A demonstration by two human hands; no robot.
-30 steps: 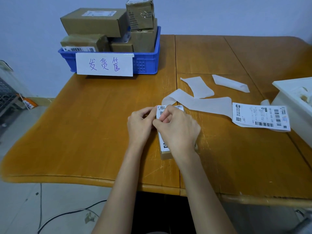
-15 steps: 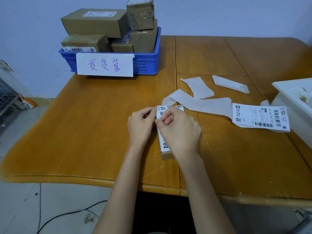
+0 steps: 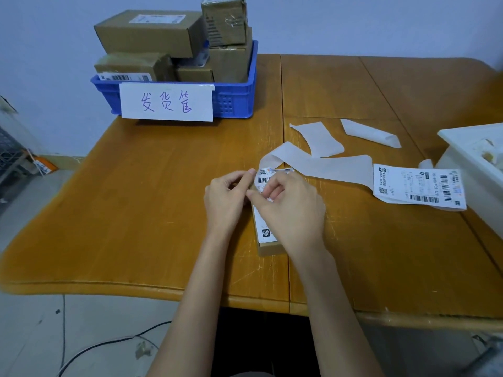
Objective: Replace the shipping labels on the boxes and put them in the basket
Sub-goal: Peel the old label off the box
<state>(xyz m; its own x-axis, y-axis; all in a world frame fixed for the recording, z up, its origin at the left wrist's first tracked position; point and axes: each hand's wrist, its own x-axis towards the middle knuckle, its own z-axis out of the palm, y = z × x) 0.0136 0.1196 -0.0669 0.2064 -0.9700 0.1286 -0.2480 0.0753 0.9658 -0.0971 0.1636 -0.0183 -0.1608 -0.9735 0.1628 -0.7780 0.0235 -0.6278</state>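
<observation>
I see a small brown cardboard box lying flat on the scratched, glossy wooden table, its matte short end showing just below my right wrist. A white printed shipping label with black barcodes covers its top; the far end of the label curls up off the cardboard, right between my two hands.

My left hand sits just to the left of the box, fingers curled, thumb and forefinger tips meeting the label's lifted left edge. My right hand lies over the middle of the box with fingers bent, thumb and forefinger closed on the loose paper; I think it is the label's corner it pinches, though the knuckles hide the contact.

Just beyond my right hand a long strip of smooth, waxy backing paper loops across the table, ending to the right in a fresh label printed with barcodes. Two more curled backing pieces lie further off. At the far right sits a white plastic bin.

Well beyond my left hand stands a blue perforated plastic basket holding stacked cardboard boxes, some taped, with a white handwritten sign on its front.
</observation>
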